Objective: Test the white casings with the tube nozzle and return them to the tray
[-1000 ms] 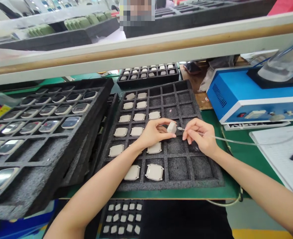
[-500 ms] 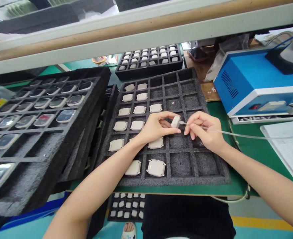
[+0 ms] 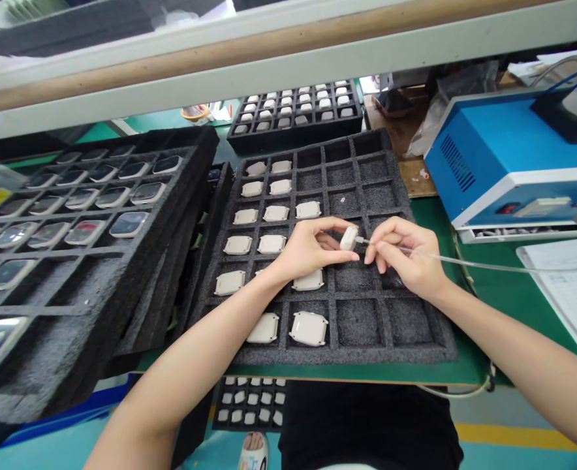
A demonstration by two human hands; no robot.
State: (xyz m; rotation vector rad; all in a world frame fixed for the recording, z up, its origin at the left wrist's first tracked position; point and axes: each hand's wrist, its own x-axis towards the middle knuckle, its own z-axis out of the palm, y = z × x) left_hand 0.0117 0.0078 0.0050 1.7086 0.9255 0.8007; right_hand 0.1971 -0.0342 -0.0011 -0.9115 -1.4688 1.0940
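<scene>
Between thumb and fingers, my left hand (image 3: 312, 247) holds a cream watch case (image 3: 348, 239) on edge above the black foam tray (image 3: 357, 356). My right hand (image 3: 406, 254) pinches a thin clear tube (image 3: 469, 264) with a small nozzle tip. That tip is at the right side of the watch case; whether it touches cannot be made out. Below my hands, the tray's left compartments hold several cream cases, such as one (image 3: 309, 328) near the front edge. My left forearm hides part of the tray.
At left, stacked foam trays (image 3: 141, 287) hold watch cases with dark glass faces. A blue machine (image 3: 494, 156) stands at right, beside papers (image 3: 570, 281). Another filled tray (image 3: 293, 134) lies behind. A shelf beam (image 3: 288, 75) crosses overhead. A further tray (image 3: 249, 427) sits below the table edge.
The view has shifted slightly. Both hands keep nearly the same pose, with the watch case and the nozzle tip still side by side.
</scene>
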